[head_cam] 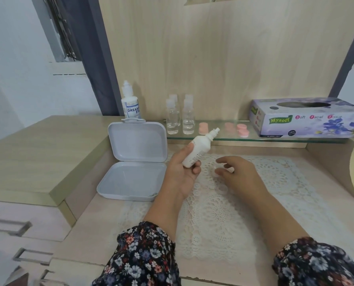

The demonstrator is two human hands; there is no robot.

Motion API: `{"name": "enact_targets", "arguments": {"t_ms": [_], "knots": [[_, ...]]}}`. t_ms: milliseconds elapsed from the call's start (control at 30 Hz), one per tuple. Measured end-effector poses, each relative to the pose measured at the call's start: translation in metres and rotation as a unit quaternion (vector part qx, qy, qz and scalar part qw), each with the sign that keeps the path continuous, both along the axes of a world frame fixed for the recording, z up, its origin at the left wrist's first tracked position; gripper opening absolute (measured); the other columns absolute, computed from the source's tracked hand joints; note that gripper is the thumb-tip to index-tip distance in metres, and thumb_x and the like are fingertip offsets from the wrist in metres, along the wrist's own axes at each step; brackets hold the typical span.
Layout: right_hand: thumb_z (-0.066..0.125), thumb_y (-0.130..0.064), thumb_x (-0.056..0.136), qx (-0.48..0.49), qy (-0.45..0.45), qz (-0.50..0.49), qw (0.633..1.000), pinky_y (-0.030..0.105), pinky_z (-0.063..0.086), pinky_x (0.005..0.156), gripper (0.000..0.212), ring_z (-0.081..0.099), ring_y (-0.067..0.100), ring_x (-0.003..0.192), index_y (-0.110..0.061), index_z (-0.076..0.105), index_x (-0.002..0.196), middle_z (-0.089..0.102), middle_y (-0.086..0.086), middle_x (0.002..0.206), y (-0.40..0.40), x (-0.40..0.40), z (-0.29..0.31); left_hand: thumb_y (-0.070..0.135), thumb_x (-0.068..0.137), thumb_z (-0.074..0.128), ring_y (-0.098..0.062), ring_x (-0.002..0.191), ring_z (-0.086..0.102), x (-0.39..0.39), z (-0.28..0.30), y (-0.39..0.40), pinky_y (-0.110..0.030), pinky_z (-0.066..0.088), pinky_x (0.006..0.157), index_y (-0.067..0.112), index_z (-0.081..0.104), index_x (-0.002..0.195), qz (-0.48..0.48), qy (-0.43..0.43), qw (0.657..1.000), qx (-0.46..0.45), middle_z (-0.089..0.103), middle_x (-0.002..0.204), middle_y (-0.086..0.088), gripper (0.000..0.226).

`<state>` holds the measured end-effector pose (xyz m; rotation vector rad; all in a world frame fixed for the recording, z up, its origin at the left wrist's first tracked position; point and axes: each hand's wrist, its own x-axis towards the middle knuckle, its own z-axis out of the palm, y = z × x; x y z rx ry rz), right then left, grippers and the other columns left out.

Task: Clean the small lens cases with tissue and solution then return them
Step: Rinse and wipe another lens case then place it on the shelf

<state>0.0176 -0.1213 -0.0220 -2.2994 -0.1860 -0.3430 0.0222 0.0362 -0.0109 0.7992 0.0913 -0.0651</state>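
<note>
My left hand [180,172] holds a small white solution bottle [198,149], tilted with its nozzle up and to the right. My right hand [236,172] rests on the lace mat [234,213], its fingers closed around a small clear lens case [218,172] that is partly hidden. A second small clear case part [222,189] lies on the mat just in front of that hand. Several pink lens cases [242,130] sit on the glass shelf [213,138]. The tissue box [308,118] stands at the shelf's right end.
A white hinged box [134,162] lies open at the left of the mat. Behind it stands a larger solution bottle [130,102]. Several clear small bottles [179,116] stand on the shelf. A raised wooden counter [37,157] with drawers lies to the left.
</note>
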Motion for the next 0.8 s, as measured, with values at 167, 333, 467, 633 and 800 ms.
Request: {"name": "enact_targets", "arguments": {"t_ms": [167,333,467,633,800], "knots": [[0.062,-0.026,0.092,0.003,-0.03,-0.018,0.999,0.015,0.035,0.067,0.011,0.052,0.004,0.08,-0.022,0.071,0.096,0.064,-0.003,0.099,-0.023,-0.005,0.009,0.036,0.068,0.075,-0.011,0.053,0.047,-0.004,0.0,0.0,-0.017,0.039,0.043,0.006,0.06,0.112,-0.011,0.015,1.0,0.008,0.059,0.09,-0.015,0.056],[0.075,-0.05,0.074,-0.065,0.051,0.036,0.996,0.022,0.035,0.079,0.031,0.047,0.006,0.099,-0.032,0.069,0.099,0.055,-0.013,0.101,-0.034,-0.022,0.005,0.018,0.072,0.073,-0.011,0.055,0.044,-0.013,0.001,0.004,-0.017,0.035,0.042,0.005,0.06,0.101,-0.022,0.04,0.998,-0.043,0.056,0.084,-0.011,0.035],[0.078,-0.052,0.069,-0.148,0.093,0.037,0.984,0.026,0.032,0.088,0.049,0.039,0.009,0.112,-0.033,0.067,0.112,0.048,-0.012,0.107,-0.04,-0.027,0.003,0.002,0.082,0.066,-0.01,0.052,0.042,-0.019,0.0,0.006,-0.016,0.031,0.039,0.006,0.059,0.094,-0.007,0.057,0.996,-0.066,0.057,0.082,-0.009,0.014],[0.077,-0.04,0.076,-0.117,0.077,0.035,0.989,0.024,0.035,0.081,0.026,0.045,0.007,0.103,-0.034,0.068,0.1,0.051,-0.014,0.103,-0.037,-0.028,0.001,0.011,0.076,0.071,-0.008,0.049,0.042,-0.023,0.003,0.002,-0.015,0.032,0.038,0.006,0.061,0.095,0.014,0.044,0.998,-0.047,0.057,0.083,-0.009,0.022],[0.074,-0.029,0.082,0.11,0.053,0.014,0.992,0.008,0.042,0.054,0.016,0.059,0.009,0.073,-0.033,0.067,0.096,0.065,-0.001,0.083,-0.029,-0.029,0.006,0.034,0.077,0.071,-0.009,0.051,0.044,-0.021,0.002,0.004,-0.014,0.037,0.038,0.01,0.061,0.102,0.027,0.059,0.997,-0.04,0.062,0.081,-0.014,0.035]]}}
